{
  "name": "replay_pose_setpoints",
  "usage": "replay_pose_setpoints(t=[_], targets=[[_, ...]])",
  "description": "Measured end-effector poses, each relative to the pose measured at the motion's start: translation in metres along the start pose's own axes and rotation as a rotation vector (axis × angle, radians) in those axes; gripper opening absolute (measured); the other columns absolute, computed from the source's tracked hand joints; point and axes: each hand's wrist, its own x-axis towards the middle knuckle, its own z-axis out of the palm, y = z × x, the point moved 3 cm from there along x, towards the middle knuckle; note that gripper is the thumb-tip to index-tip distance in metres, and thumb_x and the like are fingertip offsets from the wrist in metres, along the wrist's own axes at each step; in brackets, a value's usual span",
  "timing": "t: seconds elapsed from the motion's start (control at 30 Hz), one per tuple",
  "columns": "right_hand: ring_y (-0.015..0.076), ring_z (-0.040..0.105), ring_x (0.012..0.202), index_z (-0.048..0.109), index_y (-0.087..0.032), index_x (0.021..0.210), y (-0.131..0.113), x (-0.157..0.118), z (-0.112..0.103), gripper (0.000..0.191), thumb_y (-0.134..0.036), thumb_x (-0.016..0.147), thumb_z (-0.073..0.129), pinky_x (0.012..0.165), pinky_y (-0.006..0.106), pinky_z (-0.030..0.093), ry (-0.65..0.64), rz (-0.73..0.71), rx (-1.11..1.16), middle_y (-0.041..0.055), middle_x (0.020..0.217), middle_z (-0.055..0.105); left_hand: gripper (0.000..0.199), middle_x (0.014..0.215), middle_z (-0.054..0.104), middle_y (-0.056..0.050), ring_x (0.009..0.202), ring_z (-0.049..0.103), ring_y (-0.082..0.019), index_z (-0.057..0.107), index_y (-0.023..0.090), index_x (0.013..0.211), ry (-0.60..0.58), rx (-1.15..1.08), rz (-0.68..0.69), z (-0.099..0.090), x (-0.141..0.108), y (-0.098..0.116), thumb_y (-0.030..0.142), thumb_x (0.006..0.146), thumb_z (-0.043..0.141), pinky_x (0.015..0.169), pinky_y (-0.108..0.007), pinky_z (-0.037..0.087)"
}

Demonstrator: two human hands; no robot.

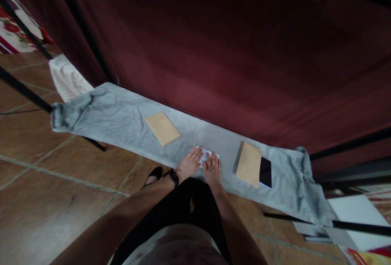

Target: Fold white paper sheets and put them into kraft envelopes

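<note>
A small piece of white paper (202,158) lies on the grey cloth in front of me, partly hidden under my hands. My left hand (190,163) rests flat on its left side, fingers stretched out. On its right side my right hand (212,169) presses down, fingers spread. To the left lies one tan envelope (163,128), set at a slant. A thicker stack of tan envelopes (249,164) sits to the right, with a dark-screened phone or tablet (265,172) partly under or beside it.
The grey cloth (122,112) covers a long narrow bench, bunched at both ends. A dark red curtain (214,73) hangs behind it. Black metal poles (24,90) stand at the left. White boards (359,216) lie on the floor at the right.
</note>
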Motion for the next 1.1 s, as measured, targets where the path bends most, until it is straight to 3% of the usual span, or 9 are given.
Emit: replay_pose_setpoints(t=[0.2, 0.4, 0.57, 0.7, 0.87, 1.1], targets=[[0.0324, 0.036, 0.147, 0.041, -0.014, 0.154, -0.001, -0.001, 0.006, 0.054, -0.037, 0.106, 0.03, 0.116, 0.055, 0.03, 0.018, -0.004, -0.016, 0.02, 0.161, 0.034, 0.067, 0.164, 0.031, -0.008, 0.155, 0.014, -0.02, 0.033, 0.014, 0.156, 0.017, -0.033, -0.004, -0.015, 0.004, 0.001, 0.007, 0.09, 0.028, 0.13, -0.049, 0.015], [0.0329, 0.038, 0.146, 0.04, -0.013, 0.154, -0.001, -0.001, 0.007, 0.054, -0.035, 0.106, 0.031, 0.115, 0.056, 0.03, 0.038, -0.007, -0.033, 0.0215, 0.159, 0.036, 0.065, 0.164, 0.031, -0.011, 0.155, 0.014, -0.021, 0.033, 0.012, 0.156, 0.034, -0.08, 0.03, -0.018, 0.007, 0.003, 0.008, 0.091, 0.032, 0.13, -0.049, 0.014], [0.0315, 0.034, 0.148, 0.041, -0.013, 0.154, 0.002, -0.002, 0.009, 0.053, -0.028, 0.104, 0.033, 0.118, 0.052, 0.027, -0.006, -0.026, -0.059, 0.0193, 0.162, 0.033, 0.053, 0.159, 0.041, -0.013, 0.153, 0.026, -0.022, 0.042, 0.01, 0.15, 0.03, -0.118, 0.084, -0.008, 0.008, 0.007, 0.03, 0.103, 0.033, 0.129, -0.048, 0.014], [0.0284, 0.032, 0.149, 0.038, -0.018, 0.155, 0.005, -0.002, 0.012, 0.053, -0.028, 0.104, 0.032, 0.118, 0.051, 0.026, -0.015, -0.008, -0.059, 0.0154, 0.164, 0.031, 0.051, 0.155, 0.047, -0.012, 0.149, 0.035, -0.021, 0.047, 0.014, 0.148, 0.012, -0.176, 0.017, 0.006, 0.009, 0.003, 0.033, 0.105, 0.028, 0.126, -0.045, 0.018], [0.0286, 0.034, 0.148, 0.039, -0.017, 0.155, 0.005, -0.001, 0.013, 0.052, -0.029, 0.104, 0.03, 0.117, 0.053, 0.028, 0.042, -0.032, -0.034, 0.0153, 0.162, 0.036, 0.054, 0.158, 0.043, -0.01, 0.15, 0.032, -0.02, 0.041, 0.017, 0.152, -0.006, -0.229, -0.082, 0.021, 0.013, -0.003, 0.037, 0.105, 0.026, 0.126, -0.044, 0.015], [0.0274, 0.036, 0.146, 0.037, -0.01, 0.155, 0.014, -0.004, 0.006, 0.055, -0.033, 0.105, 0.029, 0.118, 0.05, 0.027, 0.033, 0.023, -0.003, 0.0175, 0.158, 0.041, 0.059, 0.159, 0.041, -0.012, 0.152, 0.028, -0.023, 0.037, 0.014, 0.155, 0.053, -0.188, -0.178, 0.026, 0.012, -0.01, 0.04, 0.103, 0.025, 0.126, -0.047, 0.015]])
